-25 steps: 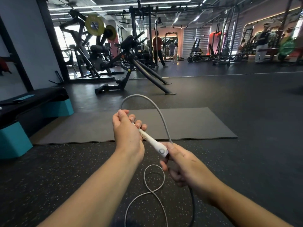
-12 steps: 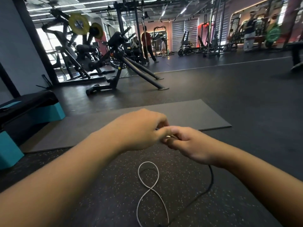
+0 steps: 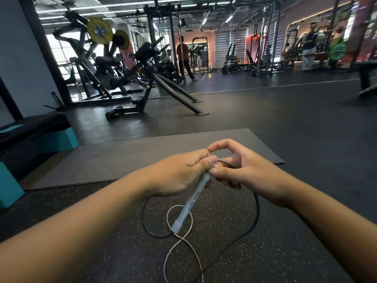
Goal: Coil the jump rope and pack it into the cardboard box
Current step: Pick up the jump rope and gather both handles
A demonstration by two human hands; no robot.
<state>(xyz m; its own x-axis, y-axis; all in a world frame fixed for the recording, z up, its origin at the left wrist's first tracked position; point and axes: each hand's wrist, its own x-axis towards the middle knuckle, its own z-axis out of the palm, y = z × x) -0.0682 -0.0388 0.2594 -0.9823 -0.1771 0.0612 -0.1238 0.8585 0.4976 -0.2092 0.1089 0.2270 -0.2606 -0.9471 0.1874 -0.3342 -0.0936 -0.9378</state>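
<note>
We found the left hand gripping the top of the jump rope handle and the right hand pinching the cord beside it, the slack looped on the floor below. We judged even loops, wound under tension, advisable; no cardboard box was in view.

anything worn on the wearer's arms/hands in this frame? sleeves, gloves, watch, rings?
Nothing visible. Both forearms are bare as far as the frame shows, with no sleeve edge in view. The left hand and right hand have no gloves, and no rings, wristband or watch show on the sides facing the camera. Fingernails look short and unpainted.
</note>
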